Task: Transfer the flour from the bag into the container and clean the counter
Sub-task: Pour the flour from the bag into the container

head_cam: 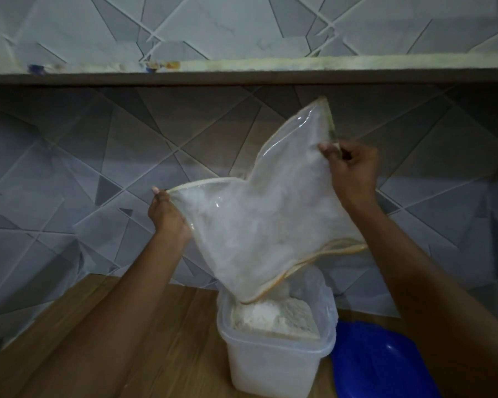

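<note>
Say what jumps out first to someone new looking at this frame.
The clear plastic bag dominates mid-frame, upended with its open mouth over the white container on the wooden counter. The left hand pinches its left corner and the right hand grips its upper right edge. A mound of flour already sits in the container, and a blue lid lies just right of it.

bag (pixel 259 214) above container (pixel 276 337), flour (pixel 270 315) in container, lid (pixel 383 366) right of it, on counter (pixel 167 340)
</note>
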